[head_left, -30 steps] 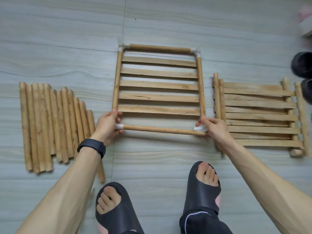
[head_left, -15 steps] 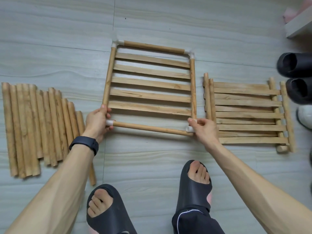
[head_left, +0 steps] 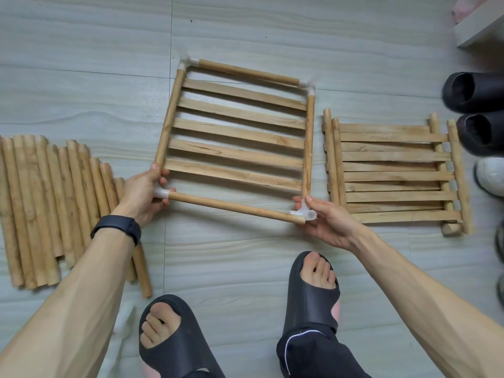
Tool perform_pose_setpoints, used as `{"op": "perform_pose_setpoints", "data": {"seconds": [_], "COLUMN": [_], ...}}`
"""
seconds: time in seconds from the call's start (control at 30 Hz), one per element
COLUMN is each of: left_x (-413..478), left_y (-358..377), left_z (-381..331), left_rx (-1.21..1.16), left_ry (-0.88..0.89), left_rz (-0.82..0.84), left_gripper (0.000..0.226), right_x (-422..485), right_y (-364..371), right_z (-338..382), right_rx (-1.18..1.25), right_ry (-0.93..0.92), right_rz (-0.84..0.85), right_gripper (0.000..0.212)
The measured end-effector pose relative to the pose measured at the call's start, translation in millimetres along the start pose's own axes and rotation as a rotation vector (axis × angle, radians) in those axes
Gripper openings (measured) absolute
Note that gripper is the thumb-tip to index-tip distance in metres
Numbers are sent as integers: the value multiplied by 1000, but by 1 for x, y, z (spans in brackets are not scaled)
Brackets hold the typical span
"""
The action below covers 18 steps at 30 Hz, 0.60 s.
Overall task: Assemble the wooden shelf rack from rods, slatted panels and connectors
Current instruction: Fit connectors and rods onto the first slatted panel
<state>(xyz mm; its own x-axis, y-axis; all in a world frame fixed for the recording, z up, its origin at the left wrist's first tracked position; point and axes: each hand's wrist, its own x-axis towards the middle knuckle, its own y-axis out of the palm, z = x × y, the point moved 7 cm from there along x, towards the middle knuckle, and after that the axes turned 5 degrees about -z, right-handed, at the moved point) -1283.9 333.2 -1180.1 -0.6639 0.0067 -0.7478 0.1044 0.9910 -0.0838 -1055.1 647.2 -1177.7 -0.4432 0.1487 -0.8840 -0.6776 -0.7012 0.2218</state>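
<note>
Left hand grips the near-left corner of the wooden frame, fingers curled round the left side rod and the white connector there, thumb on top of the rod. Black wristband on that wrist. Right hand pinches the near-right connector between thumb and fingertips, other fingers loosely bent beneath it. Near rod runs between the two hands; left end is in the left connector, right end sits just under the right connector, can't tell if it is seated. Right side rod comes down to the right connector. Frame has five flat slats across, a far rod along the top, and white connectors at the far-left and far-right corners. Frame sits skewed on the grey tiled floor, centre of view; can't tell if the near edge is lifted. Loose rods lie side by side in a row on the floor to the left, just beside the left forearm. Stack of slatted panels lies to the right, near the frame but apart from it. Both feet in black slippers at the bottom edge. Dark shoes and a white shoe at the right edge, past the stack.
</note>
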Motion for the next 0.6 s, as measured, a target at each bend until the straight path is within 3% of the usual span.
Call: {"op": "perform_pose_setpoints", "data": {"seconds": [0.1,0.23,0.37,0.43,0.5,0.53,0.6], "left_x": [0,7,12,10,5,2,0], "left_y": [3,4,4,7,11,13,16], "left_z": [1,-10,-17,-13,-7,-5,-4], "left_rx": [-15,96,77,68,45,28,-3], "left_ry": [-16,43,44,31,20,16,1], "left_rz": [32,46,-1,-15,-19,-19,-9], "left_gripper": [28,29,30,31,31,30,30], "right_x": [1,5,-3,-10,-16,-15,-11], "right_y": [0,0,8,7,1,-3,4], "right_z": [4,19,33,33,29,24,5], "right_rx": [-26,-280,-763,-881,-815,-658,-135], "right_ry": [-9,-156,-392,-426,-426,-395,-185], "right_rz": [3,-144,-444,-614,-698,-669,-430], "right_gripper": [32,28,38,42,40,37,29]}}
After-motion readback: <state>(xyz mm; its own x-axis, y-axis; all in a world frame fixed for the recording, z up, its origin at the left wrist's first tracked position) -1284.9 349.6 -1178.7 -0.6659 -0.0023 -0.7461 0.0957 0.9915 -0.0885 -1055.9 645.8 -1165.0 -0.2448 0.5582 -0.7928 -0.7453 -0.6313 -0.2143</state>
